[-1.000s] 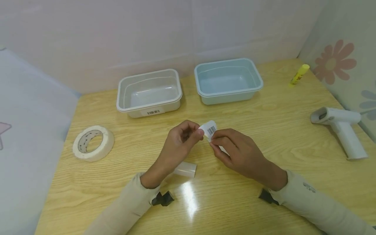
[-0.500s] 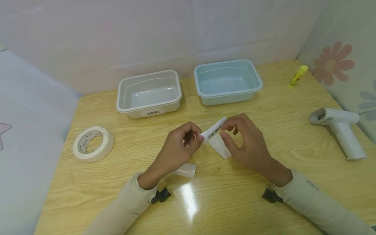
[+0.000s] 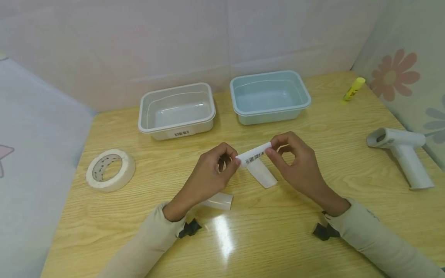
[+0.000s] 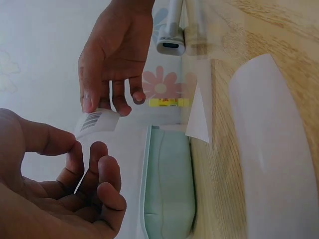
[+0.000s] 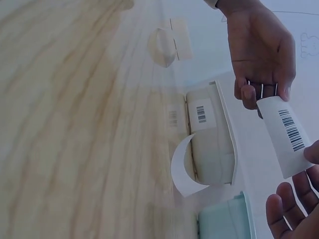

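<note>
Barcode sticker (image 3: 253,154) is stretched between your two hands just above the table (image 3: 313,127), in the middle of the head view, in front of the two tubs. Your left hand (image 3: 212,170) pinches its left end with thumb and forefinger, the other fingers curled loosely beneath; your right hand (image 3: 295,164) pinches the right end the same way, with the remaining fingers fanned open, as the left wrist view shows. The strip looks thin, light and limp, so it will likely curl or fold on itself if you slacken the pull, and its underside is probably tacky, so judge it liable to cling to your skin or to itself. Keeping hold at the very ends, on the edges and clear of the printed bars, seems the safest grip. Directly below the sticker a curled white backing paper (image 3: 262,173) lies on the table, and a second curled piece (image 3: 219,201) lies just beside your left wrist. The clear tub (image 3: 176,110) in the upper centre already bears a barcode label (image 3: 181,133) on its front wall; the pale blue tub (image 3: 269,96) stands just beside it to the right. A masking tape roll (image 3: 110,169) sits at left, a white handheld scanner (image 3: 403,152) at right, and a yellow glue stick (image 3: 354,88) at upper right.
</note>
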The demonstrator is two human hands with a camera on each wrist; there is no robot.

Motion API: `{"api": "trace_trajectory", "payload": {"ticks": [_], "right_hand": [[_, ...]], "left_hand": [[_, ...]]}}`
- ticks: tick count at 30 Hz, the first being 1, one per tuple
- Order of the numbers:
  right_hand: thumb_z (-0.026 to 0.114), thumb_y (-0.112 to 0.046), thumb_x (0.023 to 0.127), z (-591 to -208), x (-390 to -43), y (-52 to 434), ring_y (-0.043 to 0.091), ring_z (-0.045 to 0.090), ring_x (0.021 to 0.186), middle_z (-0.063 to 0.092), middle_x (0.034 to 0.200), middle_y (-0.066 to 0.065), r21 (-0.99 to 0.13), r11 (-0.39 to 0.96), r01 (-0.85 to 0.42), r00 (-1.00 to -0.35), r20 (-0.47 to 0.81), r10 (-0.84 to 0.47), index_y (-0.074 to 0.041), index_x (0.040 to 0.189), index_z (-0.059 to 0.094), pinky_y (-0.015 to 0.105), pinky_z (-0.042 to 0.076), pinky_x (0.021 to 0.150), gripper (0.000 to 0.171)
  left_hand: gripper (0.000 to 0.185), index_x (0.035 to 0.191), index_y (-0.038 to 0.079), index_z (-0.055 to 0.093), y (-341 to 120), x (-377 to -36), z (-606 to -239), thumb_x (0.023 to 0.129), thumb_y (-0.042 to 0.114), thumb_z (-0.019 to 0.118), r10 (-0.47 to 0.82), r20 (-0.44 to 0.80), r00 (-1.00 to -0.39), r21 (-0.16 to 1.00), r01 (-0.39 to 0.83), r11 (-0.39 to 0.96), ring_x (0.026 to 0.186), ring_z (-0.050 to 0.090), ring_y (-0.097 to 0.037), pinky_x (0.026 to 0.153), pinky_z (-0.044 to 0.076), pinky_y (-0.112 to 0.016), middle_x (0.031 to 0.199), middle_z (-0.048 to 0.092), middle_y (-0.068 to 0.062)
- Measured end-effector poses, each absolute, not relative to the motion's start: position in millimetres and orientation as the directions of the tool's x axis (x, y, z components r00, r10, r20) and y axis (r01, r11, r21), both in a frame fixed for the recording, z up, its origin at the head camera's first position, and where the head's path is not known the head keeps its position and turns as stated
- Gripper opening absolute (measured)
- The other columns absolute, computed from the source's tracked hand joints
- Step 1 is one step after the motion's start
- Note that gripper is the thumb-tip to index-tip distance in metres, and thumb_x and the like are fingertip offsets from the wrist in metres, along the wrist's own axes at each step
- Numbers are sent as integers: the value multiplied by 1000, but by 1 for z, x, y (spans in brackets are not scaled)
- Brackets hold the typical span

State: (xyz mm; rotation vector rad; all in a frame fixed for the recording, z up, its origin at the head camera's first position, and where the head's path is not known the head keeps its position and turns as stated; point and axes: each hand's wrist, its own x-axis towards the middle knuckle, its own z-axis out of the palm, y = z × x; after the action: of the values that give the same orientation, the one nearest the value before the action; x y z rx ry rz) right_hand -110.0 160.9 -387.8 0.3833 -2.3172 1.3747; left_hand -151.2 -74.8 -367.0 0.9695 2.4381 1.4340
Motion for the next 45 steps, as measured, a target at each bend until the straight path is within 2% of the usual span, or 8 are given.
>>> {"api": "trace_trajectory", "payload": {"ticks": [7, 17, 25, 29, 33, 37, 42, 45], "right_hand": [[67, -15, 86, -395, -114, 165, 13, 58, 85, 59, 94, -7, -815, 410, -410, -892, 452, 6, -15, 99, 58, 28, 49, 77, 17], [67, -7, 84, -395, -119, 166, 18, 59, 87, 59, 98, -2, -857, 310, -411, -905, 426, -21, -10, 103, 58, 29, 51, 76, 22], [65, 7, 82, -378, -131, 167, 29, 57, 76, 58, 90, 18, -876, 221, -429, -896, 444, 17, 6, 97, 57, 27, 51, 66, 17], [66, 4, 82, -389, -133, 177, 28, 56, 75, 58, 90, 19, -919, 163, -360, -925, 374, 68, 5, 97, 59, 27, 50, 63, 16], [69, -5, 82, -416, -131, 202, 23, 58, 75, 59, 93, 14, -943, 183, -277, -940, 305, 151, 0, 97, 61, 28, 51, 63, 17], [70, -11, 82, -439, -133, 231, 23, 60, 76, 60, 97, 13, -950, 235, -207, -946, 255, 198, -3, 100, 62, 30, 52, 65, 21], [71, -16, 82, -452, -139, 256, 22, 61, 78, 62, 99, 9, -943, 308, -123, -952, 200, 233, -5, 102, 62, 26, 52, 67, 25], [69, -19, 84, -447, -144, 258, 19, 62, 80, 62, 99, 9, -922, 377, -82, -953, 183, 241, -5, 103, 61, 22, 52, 67, 25]], "left_hand": [[12, 97, 20, 47, -72, -157, -375, 93, 26, 56, 594, 213, -775, 793, 492, 358, 72, 51, -11, 62, 44, -26, 83, 55, 6], [16, 99, 12, 49, -62, -175, -383, 91, 20, 60, 516, 320, -795, 754, 543, 369, 66, 51, -10, 57, 44, -25, 81, 56, 5], [14, 103, 12, 53, -56, -193, -385, 92, 18, 59, 502, 342, -795, 749, 553, 365, 70, 54, -8, 59, 46, -23, 85, 59, 6], [15, 105, 11, 56, -53, -201, -386, 92, 17, 59, 495, 321, -808, 769, 527, 362, 73, 57, -8, 62, 47, -24, 90, 62, 6], [18, 107, 10, 56, -39, -208, -393, 92, 19, 58, 526, 280, -803, 777, 511, 368, 77, 57, -9, 65, 48, -23, 96, 61, 5], [25, 116, 11, 54, -23, -215, -400, 92, 17, 58, 570, 263, -778, 747, 538, 390, 79, 57, -10, 67, 47, -21, 103, 58, -2], [36, 127, 16, 50, -7, -221, -408, 92, 16, 59, 591, 292, -752, 682, 597, 422, 74, 54, -7, 64, 46, -19, 107, 53, -7], [41, 130, 17, 48, -2, -225, -408, 91, 17, 60, 581, 326, -746, 645, 625, 440, 71, 51, -6, 60, 45, -18, 116, 44, -6]]}}
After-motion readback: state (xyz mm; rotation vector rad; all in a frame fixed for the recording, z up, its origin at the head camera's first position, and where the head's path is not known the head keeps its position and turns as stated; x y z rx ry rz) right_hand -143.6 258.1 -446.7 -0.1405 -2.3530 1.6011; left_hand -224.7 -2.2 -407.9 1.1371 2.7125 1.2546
